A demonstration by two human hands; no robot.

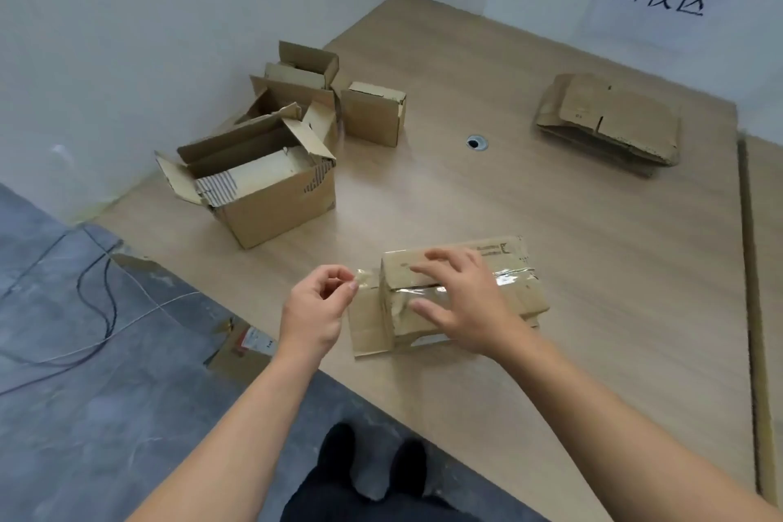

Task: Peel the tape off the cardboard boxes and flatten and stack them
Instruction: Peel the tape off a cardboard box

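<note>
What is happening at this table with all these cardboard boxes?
A person is stripping tape from a small cardboard box at the near edge of the table. The left hand pinches the loose end of clear tape at the box's left side, while the right hand presses flat on top to steady it. Several open boxes wait at the far left, and a stack of flattened boxes lies at the far right.

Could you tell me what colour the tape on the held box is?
Clear, glossy tape; head view shows it.
</note>
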